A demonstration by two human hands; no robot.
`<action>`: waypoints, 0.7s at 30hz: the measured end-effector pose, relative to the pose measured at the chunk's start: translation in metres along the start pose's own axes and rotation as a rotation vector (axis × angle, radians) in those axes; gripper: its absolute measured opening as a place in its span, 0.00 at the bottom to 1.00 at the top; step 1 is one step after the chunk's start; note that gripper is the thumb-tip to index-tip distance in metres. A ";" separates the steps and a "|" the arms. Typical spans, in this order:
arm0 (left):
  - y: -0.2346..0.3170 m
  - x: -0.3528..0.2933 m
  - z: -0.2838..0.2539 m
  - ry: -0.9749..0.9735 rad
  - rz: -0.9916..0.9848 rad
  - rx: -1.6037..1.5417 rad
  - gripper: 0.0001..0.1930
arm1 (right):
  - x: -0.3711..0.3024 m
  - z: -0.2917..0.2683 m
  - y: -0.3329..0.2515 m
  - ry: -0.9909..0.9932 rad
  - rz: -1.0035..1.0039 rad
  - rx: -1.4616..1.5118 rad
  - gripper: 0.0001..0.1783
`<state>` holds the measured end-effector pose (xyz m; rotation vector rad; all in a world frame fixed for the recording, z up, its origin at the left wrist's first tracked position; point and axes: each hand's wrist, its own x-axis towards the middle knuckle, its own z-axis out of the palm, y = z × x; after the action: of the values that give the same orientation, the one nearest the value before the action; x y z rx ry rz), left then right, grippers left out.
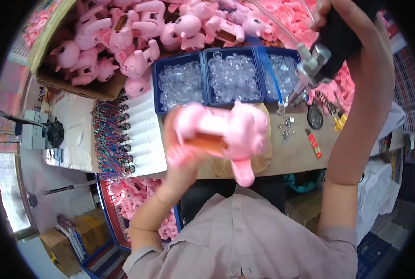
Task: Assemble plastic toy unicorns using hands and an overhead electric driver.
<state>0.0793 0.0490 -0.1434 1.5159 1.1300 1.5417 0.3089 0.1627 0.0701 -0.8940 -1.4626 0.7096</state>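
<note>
My left hand (185, 169) grips a pink plastic toy animal (207, 123) by its left end, over the near edge of the table. The toy lies sideways and is blurred; a long opening in its body shows brown inside, and one limb points down. Up at the right, my right hand (349, 16) is closed around a black-bodied tool (340, 39) with metal fittings and a clear hose. A thin blue tube (271, 72) runs beside the tool's lower end, above small metal pieces (287, 128) on the table. The tool's exact kind is unclear.
Blue bins (207, 76) hold clear plastic rings. A cardboard box (40, 69) of pink toys stands far left, near wired parts (112, 135) in a white tray (147, 130). A red cutter (313, 143) lies right. A crate (106, 204) of pink parts stands below the table.
</note>
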 end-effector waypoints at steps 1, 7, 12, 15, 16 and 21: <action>-0.004 -0.023 0.011 -0.005 0.025 -0.061 0.45 | 0.004 -0.002 0.007 -0.056 -0.025 -0.055 0.32; -0.042 -0.055 -0.001 -0.210 0.554 0.399 0.39 | -0.012 0.004 -0.004 -0.083 -0.023 -0.116 0.33; -0.006 -0.046 -0.023 -0.488 0.267 0.522 0.32 | -0.021 0.015 -0.006 -0.077 0.063 0.031 0.32; 0.019 -0.027 -0.025 -0.702 0.096 0.640 0.27 | -0.014 0.021 0.002 -0.112 0.134 0.078 0.30; 0.023 -0.024 -0.016 -0.525 0.042 0.611 0.27 | -0.014 0.022 0.004 -0.115 0.105 0.115 0.29; 0.034 0.001 0.071 -0.297 0.118 0.686 0.27 | -0.015 0.033 0.000 0.081 0.069 0.088 0.22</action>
<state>0.1533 0.0454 -0.1161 2.2042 1.4891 0.9784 0.2762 0.1525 0.0595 -0.8980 -1.3244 0.7743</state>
